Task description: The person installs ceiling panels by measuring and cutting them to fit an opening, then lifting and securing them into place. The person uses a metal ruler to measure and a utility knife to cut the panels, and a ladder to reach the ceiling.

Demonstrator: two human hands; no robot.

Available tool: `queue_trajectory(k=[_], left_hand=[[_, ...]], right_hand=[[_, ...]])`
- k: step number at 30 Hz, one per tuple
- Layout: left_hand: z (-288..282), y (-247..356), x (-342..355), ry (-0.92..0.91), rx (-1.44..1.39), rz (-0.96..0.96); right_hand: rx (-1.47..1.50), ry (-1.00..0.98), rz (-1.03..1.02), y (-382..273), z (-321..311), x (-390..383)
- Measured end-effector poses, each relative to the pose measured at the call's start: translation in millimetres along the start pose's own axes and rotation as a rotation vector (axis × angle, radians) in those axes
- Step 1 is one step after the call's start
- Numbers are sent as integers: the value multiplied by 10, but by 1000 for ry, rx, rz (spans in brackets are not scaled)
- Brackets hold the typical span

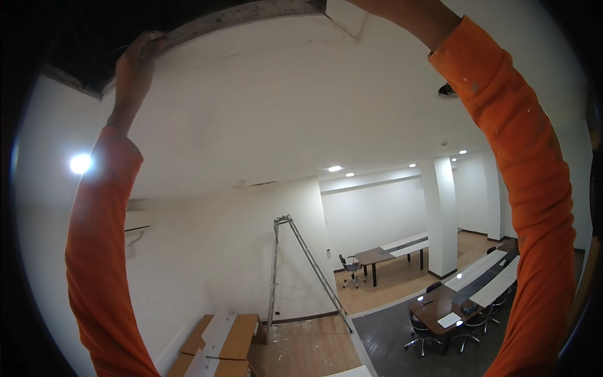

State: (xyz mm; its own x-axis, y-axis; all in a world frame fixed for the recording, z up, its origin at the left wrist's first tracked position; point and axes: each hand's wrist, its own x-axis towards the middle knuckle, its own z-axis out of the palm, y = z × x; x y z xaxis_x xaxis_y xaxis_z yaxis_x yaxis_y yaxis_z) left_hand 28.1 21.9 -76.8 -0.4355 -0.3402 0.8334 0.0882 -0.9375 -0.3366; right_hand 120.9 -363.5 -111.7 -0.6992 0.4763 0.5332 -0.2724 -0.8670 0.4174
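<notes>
Overhead at the upper left, a dark opening (69, 53) is cut into the white ceiling (251, 107). My left hand (137, 63) is raised to its edge, fingers closed on the end of a long flat greyish strip (239, 17). Faint marks show along this strip, which runs between the opening and the white surface; whether it is a measuring tape or part of the edge is unclear. My right arm (509, 132), in an orange sleeve like the left, reaches up past the top of the picture. Only its wrist shows; the right hand is cut off.
Below, a stepladder (286, 220) stands by the white wall. Brown desks (235, 336) with white dividers are at the lower left. A long dark table (433, 308) with office chairs, a white column (438, 213) and another table (374, 255) lie to the right. A small ceiling hole (446, 92) shows near my right sleeve.
</notes>
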Motion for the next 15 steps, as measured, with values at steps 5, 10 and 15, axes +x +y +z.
queue_trajectory(k=[5,10,15], left_hand=[[-15,10,31,-31,-24,-41],[-122,12,47,-96,-4,-21],[-172,-36,104,-153,-34,-69]], right_hand=[[4,50,-9,-20,77,-21],[103,135,50,-154,187,-95],[163,92,150,-248,249,-164]])
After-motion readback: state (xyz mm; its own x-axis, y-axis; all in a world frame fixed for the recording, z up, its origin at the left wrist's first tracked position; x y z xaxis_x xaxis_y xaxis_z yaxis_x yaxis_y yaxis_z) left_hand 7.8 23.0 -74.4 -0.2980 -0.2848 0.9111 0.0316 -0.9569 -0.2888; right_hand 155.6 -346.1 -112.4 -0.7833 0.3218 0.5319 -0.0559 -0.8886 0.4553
